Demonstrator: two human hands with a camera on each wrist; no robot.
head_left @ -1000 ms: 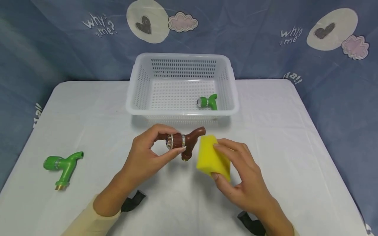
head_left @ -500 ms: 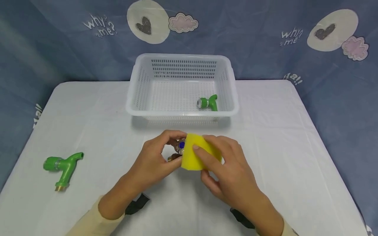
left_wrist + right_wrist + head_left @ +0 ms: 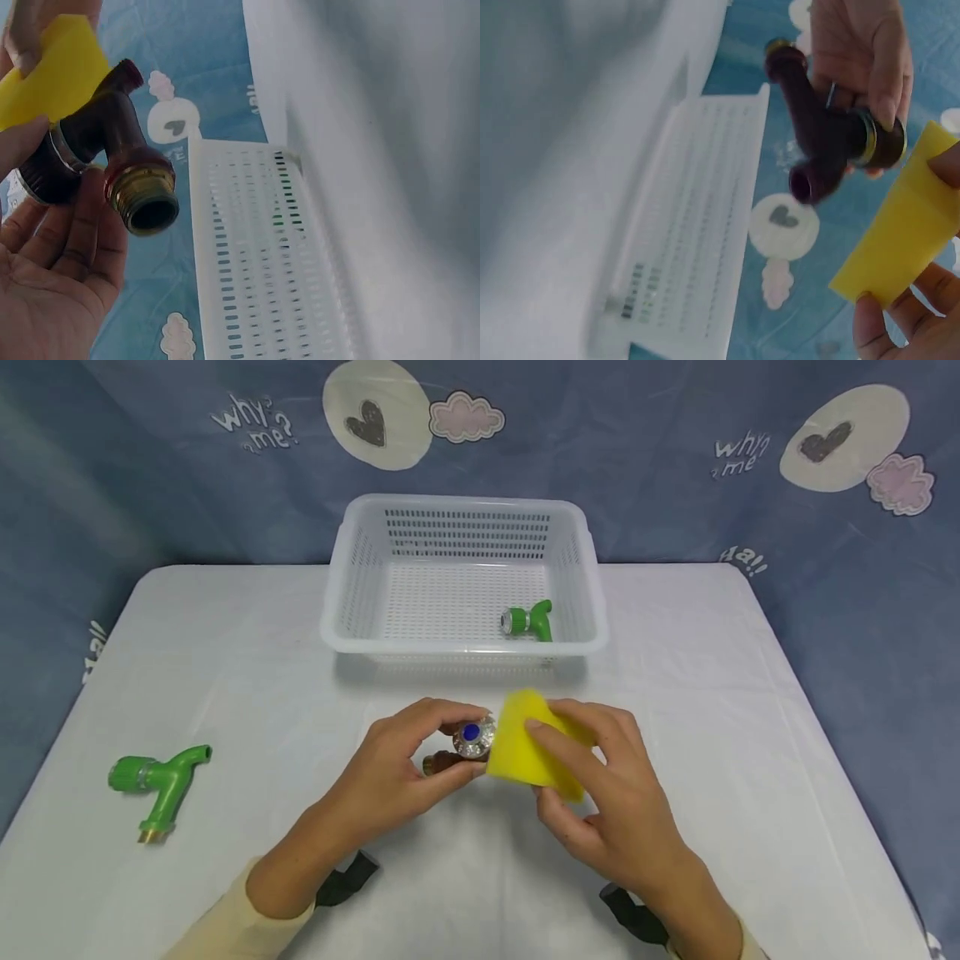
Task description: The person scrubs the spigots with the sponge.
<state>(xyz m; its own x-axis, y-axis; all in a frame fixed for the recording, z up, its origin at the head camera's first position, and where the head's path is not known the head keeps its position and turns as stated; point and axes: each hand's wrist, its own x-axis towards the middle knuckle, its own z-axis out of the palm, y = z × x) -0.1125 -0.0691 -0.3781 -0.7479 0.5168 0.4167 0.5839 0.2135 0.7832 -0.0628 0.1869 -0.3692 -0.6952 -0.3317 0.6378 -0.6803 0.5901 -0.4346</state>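
My left hand (image 3: 393, 764) grips a brown faucet (image 3: 474, 739) between thumb and fingers, over the table before the basket. Its round silver end with a blue dot faces the head camera. In the left wrist view the faucet's (image 3: 112, 124) threaded brass inlet shows; the right wrist view shows its spout on the faucet (image 3: 821, 127). My right hand (image 3: 618, 806) pinches a yellow sponge (image 3: 521, 747) just right of the faucet's knob. The sponge (image 3: 904, 225) lies close to the knob end; whether they touch I cannot tell.
A white perforated basket (image 3: 463, 647) stands at the back of the white-covered table (image 3: 712, 693), with a small green faucet (image 3: 528, 620) inside at its right. Another green faucet (image 3: 161, 785) lies on the left side. A blue printed curtain (image 3: 637, 460) hangs behind.
The brown faucet has turned so its knob end faces the head camera. The sponge moved left over the knob, covering part of it, then drew back slightly right.
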